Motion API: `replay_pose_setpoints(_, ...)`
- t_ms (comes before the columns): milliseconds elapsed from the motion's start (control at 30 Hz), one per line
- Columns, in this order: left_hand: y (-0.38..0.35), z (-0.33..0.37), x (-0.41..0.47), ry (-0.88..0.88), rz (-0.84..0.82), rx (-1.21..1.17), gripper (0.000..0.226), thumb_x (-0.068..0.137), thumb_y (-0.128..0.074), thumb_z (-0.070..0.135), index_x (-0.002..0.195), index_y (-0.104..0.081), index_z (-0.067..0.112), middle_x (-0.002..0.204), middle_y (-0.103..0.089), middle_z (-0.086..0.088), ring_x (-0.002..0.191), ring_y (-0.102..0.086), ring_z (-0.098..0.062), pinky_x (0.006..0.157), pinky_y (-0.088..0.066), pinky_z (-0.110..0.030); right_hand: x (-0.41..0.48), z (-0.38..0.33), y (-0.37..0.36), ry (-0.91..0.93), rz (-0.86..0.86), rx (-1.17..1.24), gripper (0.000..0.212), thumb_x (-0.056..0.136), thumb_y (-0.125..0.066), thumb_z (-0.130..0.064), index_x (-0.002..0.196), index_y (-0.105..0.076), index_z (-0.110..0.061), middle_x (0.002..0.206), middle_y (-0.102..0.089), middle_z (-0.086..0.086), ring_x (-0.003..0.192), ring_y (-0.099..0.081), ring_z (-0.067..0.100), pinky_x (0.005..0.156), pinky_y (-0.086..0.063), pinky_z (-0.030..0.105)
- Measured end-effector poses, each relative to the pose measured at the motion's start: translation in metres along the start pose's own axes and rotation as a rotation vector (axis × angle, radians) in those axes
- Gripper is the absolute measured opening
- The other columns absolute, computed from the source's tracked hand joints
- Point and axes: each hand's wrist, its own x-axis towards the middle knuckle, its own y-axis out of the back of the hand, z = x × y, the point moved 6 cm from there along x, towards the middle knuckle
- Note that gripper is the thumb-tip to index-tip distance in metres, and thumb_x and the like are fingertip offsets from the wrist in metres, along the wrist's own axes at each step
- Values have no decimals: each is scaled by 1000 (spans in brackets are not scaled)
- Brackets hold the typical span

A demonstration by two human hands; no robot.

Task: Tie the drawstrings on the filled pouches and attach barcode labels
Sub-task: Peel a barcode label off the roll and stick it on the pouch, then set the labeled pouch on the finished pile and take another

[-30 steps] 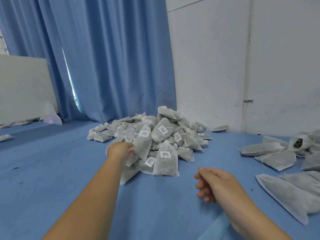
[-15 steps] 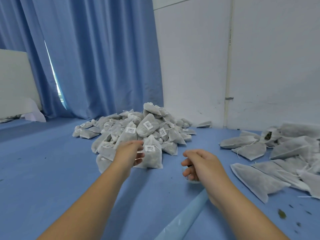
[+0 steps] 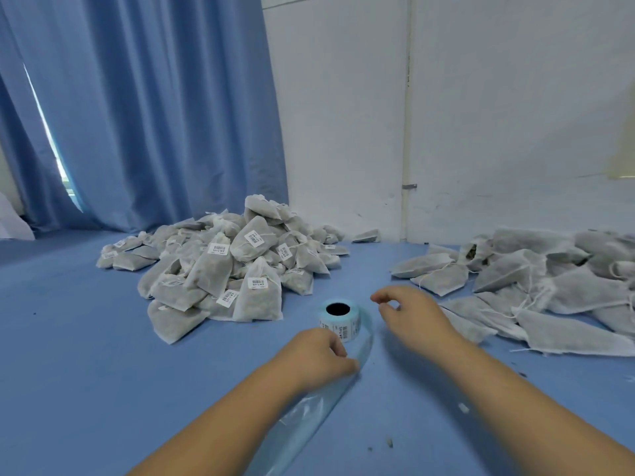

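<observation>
Both hands are half curled. Left hand point(image 3: 319, 355) lies on the clear liner strip point(image 3: 309, 417), just at six o'clock of the label roll point(image 3: 340, 319); if it grips the strip, I cannot tell. Right hand point(image 3: 409, 314) is at three o'clock of the roll, thumb and forefinger nearly closed; what is between them is too blurred to tell. At ten o'clock is a heap of labelled pouches point(image 3: 223, 269), at two o'clock unlabelled pouches point(image 3: 532, 290), some open, on the blue table point(image 3: 86, 338).
</observation>
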Motion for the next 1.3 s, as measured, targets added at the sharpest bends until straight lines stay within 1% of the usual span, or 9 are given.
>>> replay_pose_setpoints(100, -7, -1, -4, -40, 25, -6, 16, 83, -64, 28, 72, -54, 20, 72, -48, 3, 65, -42, -15, 61, -35, -27, 15, -26, -21, 157, -146, -334, 32, 94, -47, -18, 122, -62, -24, 130, -57, -3, 117, -50, 21, 100, -41, 35)
replay_pose_setpoints(233, -12, -5, -10, -76, 34, -17, 22, 85, -63, 27, 68, -51, 19, 71, -51, 2, 67, -45, -16, 64, -39, -29, 25, -49, -51, 200, -348, -676, 31, 92, -50, -23, 121, -61, -23, 113, -59, 3, 113, -48, 25, 88, -45, 37)
replay_pose_setpoints(367, -11, -10, -18, -124, 71, 25, 36, 87, -62, 32, 62, -38, 21, 67, -44, 7, 68, -43, -16, 65, -39, -30, 32, -53, -65, 155, -374, -778, 2, 86, -56, -17, 85, -57, -18, 73, -41, -1, 89, -50, 25, 56, -33, 26)
replay_pose_setpoints(433, -8, -16, -23, -142, 51, 16, 31, 87, -63, 32, 65, -45, 20, 69, -49, 8, 69, -46, -16, 67, -45, -32, 38, -52, -65, 131, -317, -765, 20, 83, -59, -20, 68, -46, -17, 68, -40, -1, 79, -47, 24, 50, -26, 24)
replay_pose_setpoints(700, 20, -35, -32, -179, -65, 97, 31, 89, -67, 35, 66, -49, 25, 67, -49, 13, 59, -43, 0, 55, -34, -20, 53, -27, -40, -114, -157, -660, 44, 85, -62, -48, 63, -37, -18, 67, -41, -2, 67, -47, 19, 57, -33, 26)
replay_pose_setpoints(867, 39, -60, -32, -85, -109, 114, 26, 94, -61, 36, 72, -50, 26, 72, -51, 14, 63, -46, -2, 58, -35, -20, 42, -19, -31, -56, -349, -484, 38, 92, -52, -38, 84, -67, -4, 88, -67, 10, 80, -59, 24, 62, -46, 32)
replay_pose_setpoints(1067, 42, -70, -35, -22, -93, 139, 24, 93, -60, 37, 74, -52, 25, 74, -53, 14, 64, -48, -2, 58, -37, -19, 21, -20, -18, 16, -464, -514, 34, 86, -45, -9, 114, -64, -8, 117, -65, 10, 98, -58, 23, 85, -49, 33)
replay_pose_setpoints(1233, 44, -63, -33, 92, 69, 108, 5, 91, -50, 26, 92, -54, 29, 94, -58, 12, 85, -55, -7, 75, -47, -28, -9, -4, 8, 103, -266, -437, 35, 91, -51, -21, 124, -61, -26, 123, -58, -3, 113, -51, 16, 94, -40, 28)
replay_pose_setpoints(1300, 43, -54, -33, 135, 116, 134, 23, 90, -47, 25, 112, -52, 30, 111, -58, 10, 99, -57, -13, 88, -48, -32, -28, 12, 19, 118, -210, -401, 32, 91, -52, -22, 122, -62, -26, 121, -57, -5, 115, -50, 14, 93, -37, 25)
